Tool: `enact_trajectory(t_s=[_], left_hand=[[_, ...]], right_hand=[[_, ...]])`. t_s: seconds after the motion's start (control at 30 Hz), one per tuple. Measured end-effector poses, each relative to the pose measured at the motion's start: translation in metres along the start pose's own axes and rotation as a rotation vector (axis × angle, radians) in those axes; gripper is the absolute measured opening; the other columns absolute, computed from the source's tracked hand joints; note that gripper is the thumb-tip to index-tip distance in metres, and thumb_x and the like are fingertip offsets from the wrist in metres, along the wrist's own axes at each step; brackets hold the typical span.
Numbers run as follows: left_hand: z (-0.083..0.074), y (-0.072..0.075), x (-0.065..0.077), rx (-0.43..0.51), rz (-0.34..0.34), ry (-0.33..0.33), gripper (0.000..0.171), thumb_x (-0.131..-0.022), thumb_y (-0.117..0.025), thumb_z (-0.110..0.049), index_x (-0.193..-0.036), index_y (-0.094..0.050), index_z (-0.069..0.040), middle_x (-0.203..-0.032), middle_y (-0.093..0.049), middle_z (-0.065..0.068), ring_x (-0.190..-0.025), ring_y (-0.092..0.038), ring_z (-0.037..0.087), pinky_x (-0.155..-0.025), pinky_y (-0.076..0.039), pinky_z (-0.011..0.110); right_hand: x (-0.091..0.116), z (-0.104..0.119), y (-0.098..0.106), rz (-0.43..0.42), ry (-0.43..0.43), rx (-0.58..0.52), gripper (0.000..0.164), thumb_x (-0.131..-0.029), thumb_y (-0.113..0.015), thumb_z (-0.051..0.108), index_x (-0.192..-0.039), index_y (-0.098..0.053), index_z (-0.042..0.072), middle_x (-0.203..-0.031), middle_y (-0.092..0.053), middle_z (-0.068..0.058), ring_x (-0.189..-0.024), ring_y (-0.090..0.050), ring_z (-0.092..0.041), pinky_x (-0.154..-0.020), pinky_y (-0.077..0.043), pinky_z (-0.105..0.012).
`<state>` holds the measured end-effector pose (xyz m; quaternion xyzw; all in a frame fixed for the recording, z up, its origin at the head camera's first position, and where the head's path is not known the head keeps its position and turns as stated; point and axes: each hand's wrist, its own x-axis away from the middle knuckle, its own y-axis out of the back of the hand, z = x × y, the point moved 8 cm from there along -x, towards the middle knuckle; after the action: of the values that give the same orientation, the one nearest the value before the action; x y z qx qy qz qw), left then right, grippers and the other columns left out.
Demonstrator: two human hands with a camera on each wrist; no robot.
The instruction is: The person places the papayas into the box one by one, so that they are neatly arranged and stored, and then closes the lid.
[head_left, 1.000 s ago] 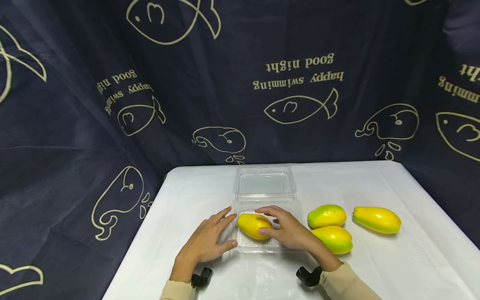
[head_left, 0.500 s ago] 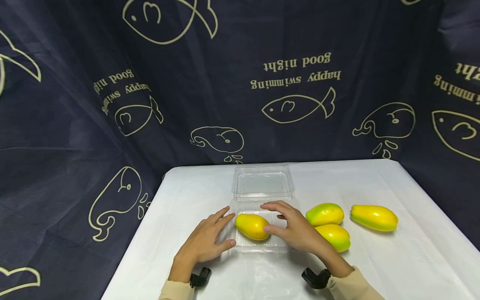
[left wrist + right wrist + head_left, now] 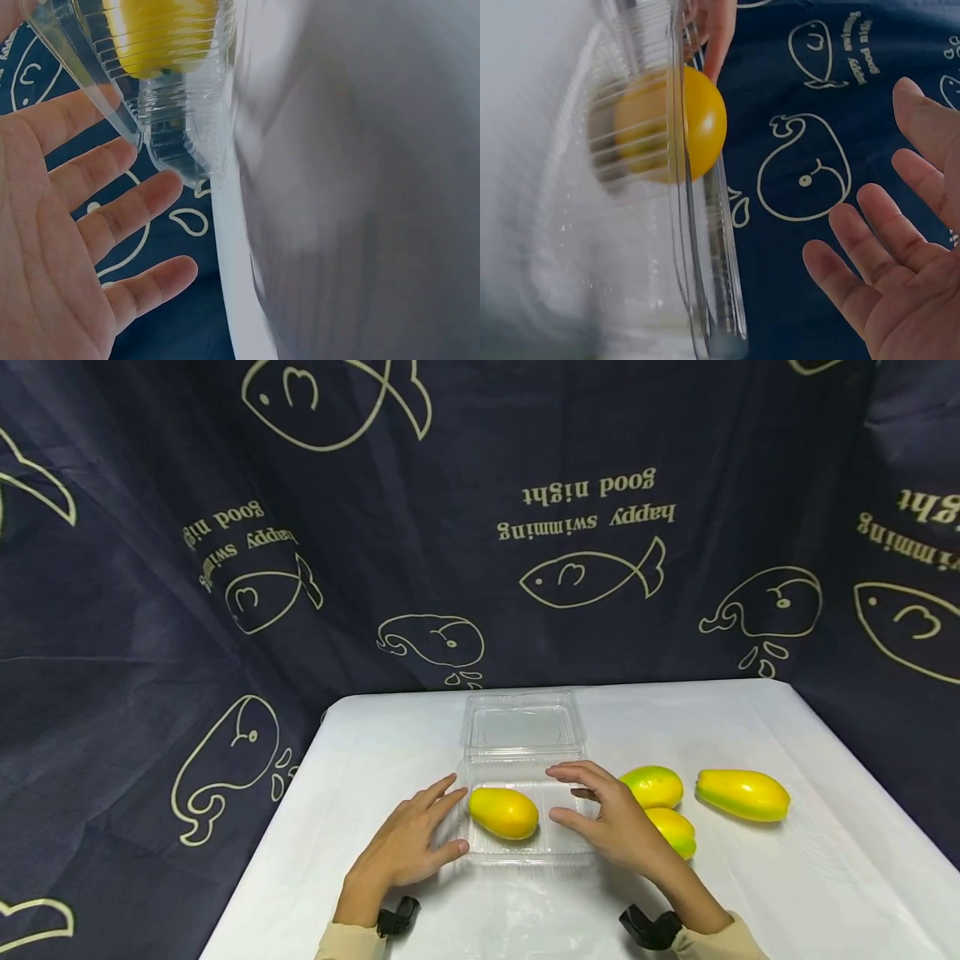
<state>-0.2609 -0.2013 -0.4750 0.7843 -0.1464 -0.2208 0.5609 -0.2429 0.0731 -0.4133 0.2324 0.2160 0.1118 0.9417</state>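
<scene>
A yellow papaya [image 3: 504,814] lies on its side in the left part of a clear plastic clamshell box [image 3: 517,859]. The box's lid [image 3: 522,725] is folded back toward the far edge of the table. Beside the box's left rim is my left hand [image 3: 405,843], its fingers spread and nothing in its grasp. My right hand [image 3: 618,822] hovers over the right side of the box, thumb and fingers apart and holding nothing. In the right wrist view, the papaya [image 3: 706,124] shows above the box wall, well away from the right fingertips.
Two yellow-green papayas, a far one [image 3: 654,787] and a near one [image 3: 675,832], lie right of the box, partly behind the right hand. Another papaya [image 3: 742,795] rests farther right. A dark patterned cloth [image 3: 420,527] hangs around the white table [image 3: 375,735].
My right hand has let go of the papaya in the box and drawn away to the right. The left hand stays at the left rim; the view has shifted slightly.
</scene>
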Motion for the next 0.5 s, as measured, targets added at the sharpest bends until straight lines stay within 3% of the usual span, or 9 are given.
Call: enact_trajectory(t_s=[0.23, 0.5], left_hand=[[-0.001, 0.0, 0.0, 0.003, -0.006, 0.001, 0.076, -0.089, -0.063, -0.06, -0.155, -0.04, -0.031, -0.166, -0.029, -0.005, -0.144, -0.042, 0.021, -0.108, -0.042, 0.053], [-0.002, 0.001, -0.001, -0.003, -0.019, -0.013, 0.076, -0.089, -0.063, -0.06, -0.154, -0.042, -0.028, -0.165, -0.031, -0.003, -0.143, -0.044, 0.021, -0.108, -0.042, 0.052]], right_hand=[[0.01, -0.005, 0.014, -0.039, -0.012, 0.064, 0.047, -0.086, -0.079, 0.032, -0.13, -0.063, 0.027, -0.129, -0.063, 0.01, -0.119, -0.063, -0.018, -0.098, -0.055, -0.039], [0.019, -0.006, 0.027, -0.094, -0.004, 0.179, 0.052, -0.082, -0.084, 0.026, -0.13, -0.064, 0.027, -0.123, -0.066, 0.013, -0.111, -0.065, -0.017, -0.091, -0.058, -0.039]])
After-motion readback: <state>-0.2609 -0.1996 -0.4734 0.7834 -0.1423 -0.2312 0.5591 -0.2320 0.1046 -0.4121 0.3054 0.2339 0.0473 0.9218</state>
